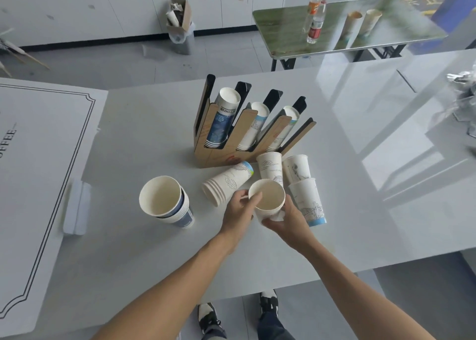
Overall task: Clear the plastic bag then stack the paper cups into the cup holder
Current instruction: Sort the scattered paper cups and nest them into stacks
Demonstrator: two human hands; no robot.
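On white table: 1 cup holder, 4 slots, 3 filled w/ cups. Approx 6 loose cups/stacks at 6 o'clock from it. 2 bottles, 2 cups at 1 o'clock.

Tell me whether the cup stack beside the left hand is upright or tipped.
Tipped. The cup stack lies on its side on the table, rims facing the left hand.
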